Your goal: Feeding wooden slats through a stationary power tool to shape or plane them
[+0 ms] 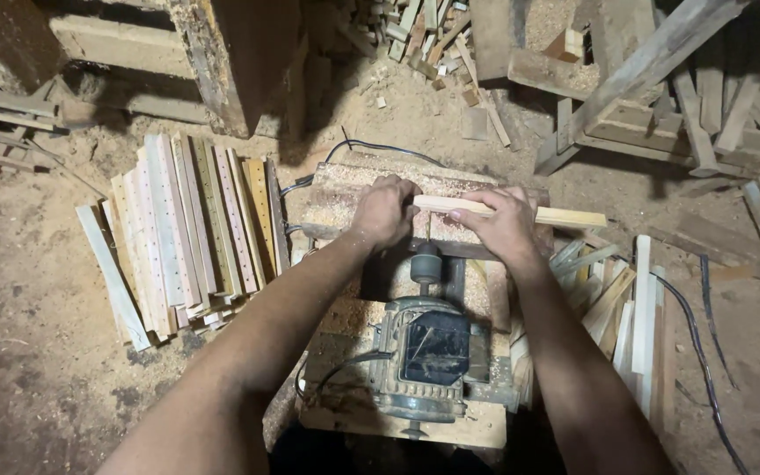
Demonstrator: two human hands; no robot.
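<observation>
Sawdust-strewn workshop floor: at frame centre, left hand (383, 211) and right hand (503, 224), fingers clamped on a wooden slat (565, 216), drilling it against the motor's bit (428, 230); steady pressure needed.

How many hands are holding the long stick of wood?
2. The left hand grips the pale wooden strip at its left end, and the right hand presses on its middle, above the grey electric motor. No other hands show.

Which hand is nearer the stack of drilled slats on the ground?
Left. The left hand grips the wooden strip beside the slat stack; the right hand holds the strip farther from it.
</observation>
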